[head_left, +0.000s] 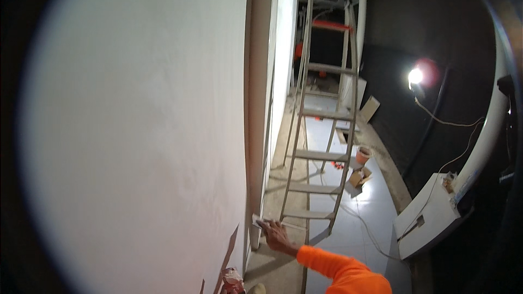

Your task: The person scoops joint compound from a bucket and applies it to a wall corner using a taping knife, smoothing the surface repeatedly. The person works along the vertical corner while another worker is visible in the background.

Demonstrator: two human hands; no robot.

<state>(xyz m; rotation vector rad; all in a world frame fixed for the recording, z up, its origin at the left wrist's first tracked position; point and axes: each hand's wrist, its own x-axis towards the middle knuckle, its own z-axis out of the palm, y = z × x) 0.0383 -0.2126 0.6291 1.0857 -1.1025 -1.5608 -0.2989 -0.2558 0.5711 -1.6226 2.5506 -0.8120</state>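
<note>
My right hand (pixel 279 238), at the end of an orange sleeve (pixel 340 269), reaches left to the lower edge of the white wall panel (pixel 147 130). Its fingers are closed around a small flat, pale tool (pixel 256 220), perhaps a scraper or sanding block. That tool lies against the brownish edge strip (pixel 258 103) of the wall; the hand covers most of it. My left hand does not show. Low by the wall is a crumpled red-and-white thing (pixel 232 280), too unclear to name.
A tall metal stepladder (pixel 322 188) stands just beyond my right hand. Behind it on the pale floor are an orange bucket (pixel 363 154), an open cardboard box (pixel 359 176) and a trailing cable (pixel 370 234). A bright lamp (pixel 415 76) hangs at the dark right wall, above a white panel box (pixel 427 215).
</note>
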